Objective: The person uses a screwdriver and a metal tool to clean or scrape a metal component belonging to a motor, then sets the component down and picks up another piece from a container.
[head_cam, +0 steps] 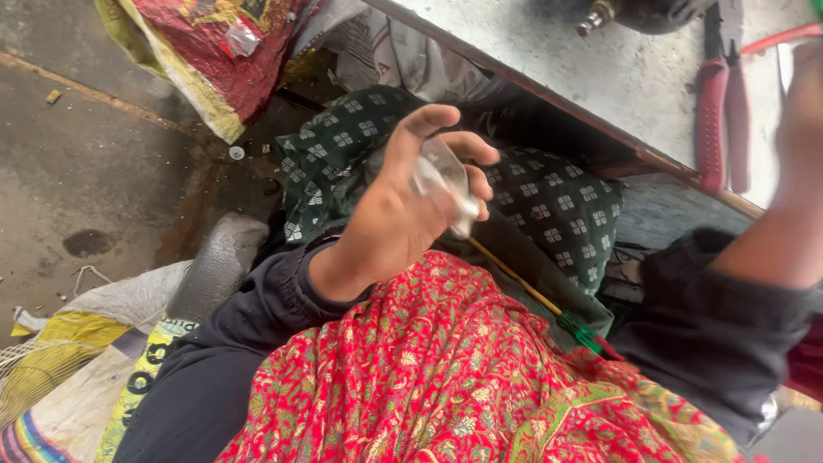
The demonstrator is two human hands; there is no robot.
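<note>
Thing: small clear glass piece [444,176].
Left hand [403,210]: raised, fingers curled around it.
Right hand [801,129]: blurred, grip unclear.

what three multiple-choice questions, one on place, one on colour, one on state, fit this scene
1. Where do the pliers lie?
A. on the grey table
B. on the floor
C. in the lap

2. What colour are the pliers' handles?
A. blue
B. red
C. yellow

3. What is the left hand doing?
A. lying flat and empty
B. holding a small clear object
C. gripping the pliers

Answers:
1 A, they rest on the tabletop at upper right.
2 B, both handles are red.
3 B, the fingers curl around the clear object.
</note>
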